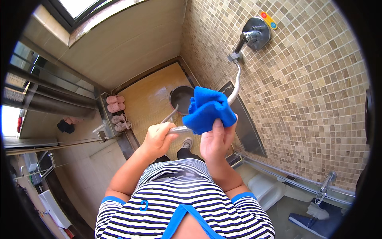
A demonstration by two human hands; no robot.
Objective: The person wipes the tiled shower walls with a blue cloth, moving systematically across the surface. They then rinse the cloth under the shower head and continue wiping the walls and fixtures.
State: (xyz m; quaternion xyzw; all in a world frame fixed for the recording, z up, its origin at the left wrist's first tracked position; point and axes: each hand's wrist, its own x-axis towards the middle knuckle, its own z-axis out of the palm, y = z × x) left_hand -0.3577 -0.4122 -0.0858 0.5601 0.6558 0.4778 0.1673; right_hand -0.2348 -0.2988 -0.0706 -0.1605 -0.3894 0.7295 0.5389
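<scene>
My left hand (159, 139) grips a flexible metal shower hose (180, 129) in front of my body. In my right hand (219, 137) is a folded blue cloth (210, 112), with the thumb pressed on its near side. The cloth covers part of the hose, and whether it wraps all the way around cannot be made out. Beyond the cloth the hose rises to a bracket (235, 56) below the chrome shower mixer valve (256, 33) on the wall. Past my left hand, its other stretch curves towards a dark round bucket (182, 98) on the floor.
Mosaic tiles (298, 89) cover the right wall. Pink clogs (115, 103) and a pair of sandals (121, 123) stand on the ledge at left. A toilet (265, 188) is at lower right, near a glass panel's metal rail (292, 177). A window (80, 12) is at upper left.
</scene>
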